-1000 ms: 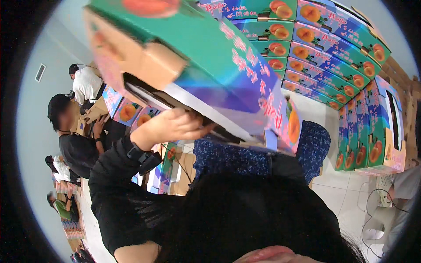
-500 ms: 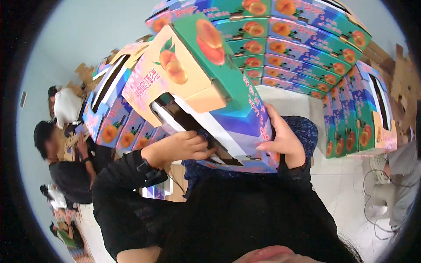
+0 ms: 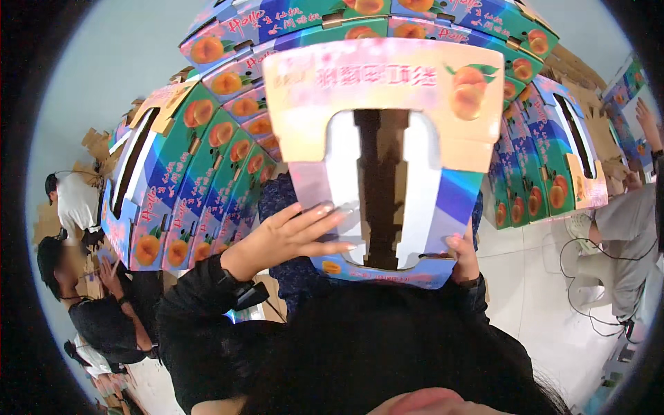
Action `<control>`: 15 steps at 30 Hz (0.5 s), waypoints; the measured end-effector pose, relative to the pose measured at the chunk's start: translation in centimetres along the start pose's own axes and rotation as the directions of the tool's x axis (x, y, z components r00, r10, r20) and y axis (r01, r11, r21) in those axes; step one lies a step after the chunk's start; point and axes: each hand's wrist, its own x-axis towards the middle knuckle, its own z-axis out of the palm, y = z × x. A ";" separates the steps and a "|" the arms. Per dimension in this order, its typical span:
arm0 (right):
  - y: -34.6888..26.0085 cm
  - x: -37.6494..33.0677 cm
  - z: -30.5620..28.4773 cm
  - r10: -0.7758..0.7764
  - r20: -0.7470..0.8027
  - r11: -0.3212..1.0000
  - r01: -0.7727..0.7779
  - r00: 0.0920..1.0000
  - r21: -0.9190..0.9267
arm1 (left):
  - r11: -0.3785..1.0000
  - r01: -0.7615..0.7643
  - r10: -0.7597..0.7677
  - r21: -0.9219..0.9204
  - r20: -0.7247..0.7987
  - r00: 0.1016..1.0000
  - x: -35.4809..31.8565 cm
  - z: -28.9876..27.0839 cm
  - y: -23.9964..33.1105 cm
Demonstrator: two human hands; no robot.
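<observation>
A cardboard fruit box point(image 3: 470, 142) with peach pictures stands before my chest, its slotted face turned up toward me. That face is pale orange at the far end, purple and blue nearer me. Through the long cut-out, white inner flaps and a dark inside show. My left hand point(image 3: 297, 235) lies on the face left of the cut-out, fingers stretched and spread. At the near right corner my right hand point(image 3: 467, 254) grips the box, thumb on top and the other fingers partly hidden behind the side.
Stacked matching boxes rise beyond point(image 3: 277, 31). More box rows stand at the left point(image 3: 187, 173) and right point(image 3: 546, 159). People sit at far left, one in black point(image 3: 104, 318). A person in grey trousers point(image 3: 629, 228) is at right, near a stool point(image 3: 591, 270) and black cable.
The box has turned so its slotted face now lies square to me, its far end swung right. My left hand has come out of the cut-out onto the face.
</observation>
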 end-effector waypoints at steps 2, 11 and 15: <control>0.9 -0.6 -1.3 0.051 -0.118 0.999 -0.053 0.992 -0.011 | 0.987 0.120 -0.130 -0.104 -0.094 0.987 -0.3 1.5 0.4; 1.5 0.8 -3.3 -0.106 -0.171 0.890 0.170 0.980 0.424 | 0.647 0.378 -0.691 -0.662 -0.298 0.659 1.5 5.5 1.1; 0.6 1.1 -2.4 -0.216 -0.257 0.870 0.305 0.942 0.387 | 0.155 0.405 -0.861 -0.901 0.078 0.503 0.7 7.6 3.0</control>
